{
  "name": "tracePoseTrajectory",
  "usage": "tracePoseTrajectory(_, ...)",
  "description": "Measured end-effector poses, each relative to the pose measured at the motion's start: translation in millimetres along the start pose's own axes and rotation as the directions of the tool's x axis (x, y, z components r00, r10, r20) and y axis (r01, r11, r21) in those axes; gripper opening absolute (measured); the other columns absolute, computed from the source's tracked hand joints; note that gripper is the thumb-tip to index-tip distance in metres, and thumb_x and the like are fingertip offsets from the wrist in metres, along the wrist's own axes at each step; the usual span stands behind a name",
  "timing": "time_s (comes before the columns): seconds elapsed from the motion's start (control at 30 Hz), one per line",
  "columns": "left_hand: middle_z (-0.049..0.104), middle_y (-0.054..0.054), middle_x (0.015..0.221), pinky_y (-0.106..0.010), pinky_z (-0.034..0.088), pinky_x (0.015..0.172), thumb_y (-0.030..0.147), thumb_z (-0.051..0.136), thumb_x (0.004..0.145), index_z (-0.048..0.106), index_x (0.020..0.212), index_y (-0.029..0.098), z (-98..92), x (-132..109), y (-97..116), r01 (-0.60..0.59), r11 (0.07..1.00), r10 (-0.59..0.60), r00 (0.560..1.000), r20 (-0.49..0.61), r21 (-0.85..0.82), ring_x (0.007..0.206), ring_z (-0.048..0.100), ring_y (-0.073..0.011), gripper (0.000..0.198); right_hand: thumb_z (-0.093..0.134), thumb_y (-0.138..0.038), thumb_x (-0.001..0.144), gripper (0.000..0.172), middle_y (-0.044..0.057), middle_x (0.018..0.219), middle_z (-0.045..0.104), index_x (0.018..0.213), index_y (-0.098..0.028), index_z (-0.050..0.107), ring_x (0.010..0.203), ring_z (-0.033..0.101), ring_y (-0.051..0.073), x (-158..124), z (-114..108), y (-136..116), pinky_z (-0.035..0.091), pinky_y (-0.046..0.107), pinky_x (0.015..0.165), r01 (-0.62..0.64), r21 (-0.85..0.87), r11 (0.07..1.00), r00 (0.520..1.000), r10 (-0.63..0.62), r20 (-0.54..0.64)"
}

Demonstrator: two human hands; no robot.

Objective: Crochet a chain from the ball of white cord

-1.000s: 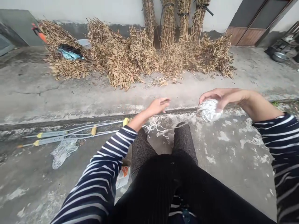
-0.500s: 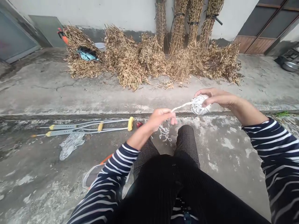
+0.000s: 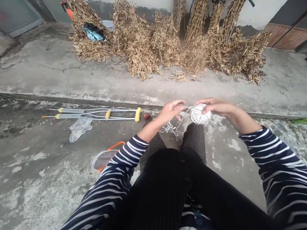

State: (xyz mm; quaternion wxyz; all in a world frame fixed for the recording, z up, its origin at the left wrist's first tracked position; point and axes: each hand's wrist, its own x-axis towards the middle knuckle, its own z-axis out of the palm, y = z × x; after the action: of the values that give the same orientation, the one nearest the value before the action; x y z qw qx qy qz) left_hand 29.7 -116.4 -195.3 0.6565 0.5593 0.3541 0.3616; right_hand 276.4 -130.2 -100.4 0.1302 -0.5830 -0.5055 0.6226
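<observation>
My right hand (image 3: 214, 106) grips a white ball of cord (image 3: 197, 114) out in front of my knees. Just left of the ball is my left hand (image 3: 171, 111), its fingers loosely curled around the cord strand that leads to the ball. A loose tangle of white cord (image 3: 169, 128) lies on the concrete between my legs, below the left hand. Both arms wear dark sleeves with white stripes.
Two crutches (image 3: 96, 113) with yellow pads lie on the floor to the left, beside a clear plastic bag (image 3: 79, 128). An orange-rimmed clear object (image 3: 105, 157) sits near my left elbow. Bundles of dry stalks (image 3: 168, 44) lean against the far wall beyond a low concrete step (image 3: 72, 99).
My two hands have come closer together, the left rising to meet the ball. The taut strand between them has shortened. The camera has tilted downward.
</observation>
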Motion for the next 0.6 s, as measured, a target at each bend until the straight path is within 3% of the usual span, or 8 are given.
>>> tracePoseTrajectory(0.07, 0.070, -0.014, 0.135, -0.025, 0.059, 0.070, 0.026, 0.078, 0.085, 0.068, 0.126, 0.017, 16.7, -14, -7, 0.017, 0.989, -0.010, 0.999, 0.046, -0.149, 0.107, 0.071, -0.0206, 0.043, 0.084, -0.025, 0.051, 0.059, 0.006, 0.098, 0.073, 0.109, -0.021, 0.075, 0.078, 0.066, 0.017, 7, 1, 2, 0.052, 0.024, 0.054, -0.013, 0.027, 1.000, 1.000, 0.014, -0.020)
tracePoseTrajectory(0.17, 0.076, -0.008, 0.103, -0.025, 0.057, 0.069, 0.019, 0.076, 0.084, 0.068, 0.117, 0.015, 23.9, -24, -13, 0.049, 0.987, -0.052, 0.999, -0.012, -0.153, 0.079, 0.069, -0.0139, 0.034, 0.084, -0.026, 0.049, 0.058, 0.005, 0.096, 0.073, 0.106, -0.021, 0.075, 0.076, 0.064, 0.017, 14, 0, 4, 0.051, 0.023, 0.052, -0.012, 0.037, 0.999, 0.998, 0.014, -0.059)
tracePoseTrajectory(0.3, 0.065, 0.002, 0.069, -0.023, 0.046, 0.064, 0.021, 0.067, 0.091, 0.068, 0.091, 0.017, 2.4, -28, -6, 0.028, 0.986, -0.014, 0.996, -0.086, 0.163, 0.057, 0.055, -0.0087, 0.004, 0.084, -0.026, 0.050, 0.056, 0.003, 0.090, 0.070, 0.105, -0.023, 0.076, 0.074, 0.060, 0.015, 20, 2, 12, 0.044, 0.022, 0.049, -0.026, -0.035, 0.999, 0.993, 0.022, -0.116)
tracePoseTrajectory(0.4, 0.065, 0.000, 0.072, -0.024, 0.046, 0.071, 0.026, 0.064, 0.096, 0.068, 0.080, 0.018, -16.0, -26, 11, -0.114, 0.896, 0.133, 0.991, -0.013, 0.430, 0.066, 0.058, -0.0110, 0.019, 0.084, -0.027, 0.047, 0.055, 0.001, 0.091, 0.068, 0.102, -0.025, 0.077, 0.076, 0.059, 0.014, 24, 10, 18, 0.044, 0.021, 0.052, -0.047, -0.051, 0.998, 0.996, 0.043, -0.074)
tracePoseTrajectory(0.47, 0.069, -0.002, 0.080, -0.025, 0.047, 0.076, 0.026, 0.062, 0.098, 0.069, 0.079, 0.018, -22.6, -20, 21, -0.182, 0.845, 0.193, 0.981, 0.029, 0.502, 0.074, 0.061, -0.0118, 0.022, 0.085, -0.026, 0.045, 0.055, 0.000, 0.092, 0.067, 0.100, -0.025, 0.078, 0.079, 0.058, 0.014, 25, 18, 19, 0.045, 0.021, 0.056, -0.024, -0.023, 0.999, 0.999, 0.023, -0.035)
tracePoseTrajectory(0.53, 0.071, -0.004, 0.085, -0.026, 0.049, 0.075, 0.022, 0.059, 0.099, 0.068, 0.079, 0.016, -26.2, -11, 27, -0.126, 0.878, 0.115, 0.992, 0.054, 0.462, 0.072, 0.063, -0.0113, 0.022, 0.085, -0.025, 0.045, 0.056, 0.000, 0.093, 0.067, 0.100, -0.025, 0.078, 0.082, 0.058, 0.015, 24, 24, 19, 0.046, 0.022, 0.059, 0.013, 0.004, 1.000, 1.000, -0.013, -0.008)
tracePoseTrajectory(0.6, 0.070, -0.006, 0.082, -0.027, 0.051, 0.069, 0.022, 0.059, 0.099, 0.068, 0.078, 0.014, -30.3, -6, 28, 0.011, 0.940, -0.056, 0.991, 0.123, 0.340, 0.064, 0.063, -0.0104, 0.024, 0.085, -0.025, 0.046, 0.058, 0.001, 0.095, 0.068, 0.103, -0.024, 0.078, 0.084, 0.059, 0.015, 22, 26, 18, 0.047, 0.023, 0.062, 0.041, 0.022, 0.999, 0.999, -0.041, 0.002)
